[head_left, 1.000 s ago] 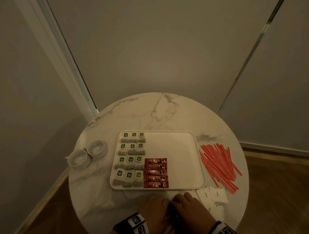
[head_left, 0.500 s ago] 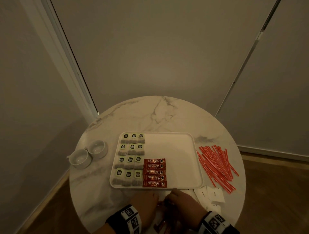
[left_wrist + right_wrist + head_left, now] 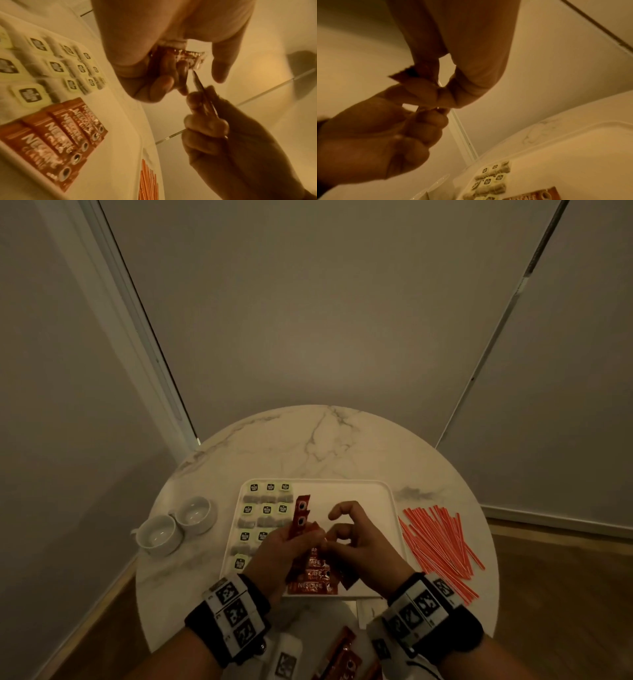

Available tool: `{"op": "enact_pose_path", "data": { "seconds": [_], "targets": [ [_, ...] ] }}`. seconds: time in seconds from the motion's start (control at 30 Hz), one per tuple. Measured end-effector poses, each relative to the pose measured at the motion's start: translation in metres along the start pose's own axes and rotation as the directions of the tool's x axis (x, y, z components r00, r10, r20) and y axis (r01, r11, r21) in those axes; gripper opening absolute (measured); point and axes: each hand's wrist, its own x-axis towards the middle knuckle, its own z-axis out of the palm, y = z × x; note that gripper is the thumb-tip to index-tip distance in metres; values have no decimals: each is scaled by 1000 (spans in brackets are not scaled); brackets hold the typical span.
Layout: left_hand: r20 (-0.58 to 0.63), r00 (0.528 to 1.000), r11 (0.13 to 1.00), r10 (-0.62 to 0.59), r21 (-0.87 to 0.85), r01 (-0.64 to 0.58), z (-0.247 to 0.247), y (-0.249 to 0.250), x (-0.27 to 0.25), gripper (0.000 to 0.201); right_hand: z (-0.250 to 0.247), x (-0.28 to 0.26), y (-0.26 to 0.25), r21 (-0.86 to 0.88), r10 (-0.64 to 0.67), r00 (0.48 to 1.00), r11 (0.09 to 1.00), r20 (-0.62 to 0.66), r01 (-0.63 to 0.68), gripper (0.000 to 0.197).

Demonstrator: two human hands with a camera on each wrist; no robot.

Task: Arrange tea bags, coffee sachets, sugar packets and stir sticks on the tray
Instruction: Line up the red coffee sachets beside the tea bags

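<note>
My left hand (image 3: 274,553) grips a small fan of red coffee sachets (image 3: 300,517) above the tray, their printed ends sticking up past the fingers, while my right hand (image 3: 356,546) pinches the edge of one sachet out of that bunch, index finger and thumb curled together and the other fingers bent loosely above. I judge I am peeling off a single sachet to lay down. Directly beneath the hands, a stack of sachets (image 3: 56,136) already lies in a neat overlapping column on the white tray (image 3: 359,494), beside the tea bags (image 3: 269,510), which fill the tray's left side in tidy rows of three. So tea looks done and coffee is partly done. A few more sachets (image 3: 342,655) wait at the table's near edge. The red stir sticks (image 3: 442,542) lie in a loose heap on the marble table (image 3: 308,446), right of the tray, and a white sugar packet (image 3: 368,609) shows off the tray by my right wrist, so both kinds remain. Two small white cups (image 3: 174,523) stand touching, left of the tray.
</note>
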Motion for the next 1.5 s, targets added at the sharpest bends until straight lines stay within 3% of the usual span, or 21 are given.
{"op": "enact_pose_path", "data": {
  "seconds": [0.17, 0.3, 0.43, 0.5, 0.6, 0.67, 0.77, 0.93, 1.17, 1.3, 1.5],
  "targets": [
    [-162, 974, 982, 156, 136, -134, -2, 8, 8, 16, 2, 7, 4, -23, 0, 1000, 1000, -23, -1, 34],
    [-235, 966, 993, 111, 51, -102, -5, 8, 13, 23, 1, 10, 9, -3, 29, 998, 1000, -54, -29, 20],
    [-273, 959, 996, 76, -23, -85, -12, 1, 20, 16, -5, 17, 11, -1, 61, 991, 998, -119, -62, 12],
    [-275, 958, 996, 76, -18, -85, -17, -3, 23, 17, -9, 20, 14, -54, 32, 986, 998, -166, -41, 14],
    [-247, 968, 999, 43, 42, -33, -20, -6, 23, 40, -15, 27, 18, -158, -11, 977, 987, -211, -24, 14],
    [-216, 976, 998, 22, 57, -10, -18, -6, 23, 27, -19, 32, 20, -236, -21, 982, 972, -186, -23, 15],
    [-237, 971, 997, 24, 82, -4, -16, -7, 27, 8, -24, 41, 20, -382, -5, 994, 923, -112, -38, 13],
    [-289, 957, 997, -16, 73, 39, -17, -7, 38, 3, -23, 64, 14, -544, 2, 999, 839, -46, -27, 16],
    [-325, 942, 996, -83, -44, 73, -31, -6, 57, 16, -26, 111, -2, -635, 104, 993, 771, 55, -46, 13],
    [-419, 908, 998, -31, 44, 54, -57, -11, 61, 17, -35, 135, 7, -705, 140, 990, 705, 26, -81, 16],
    [-470, 877, 994, -99, -88, 65, -73, -17, 54, 14, -39, 161, 50, -800, 264, 963, 565, -55, -201, 20]
  ]
}}
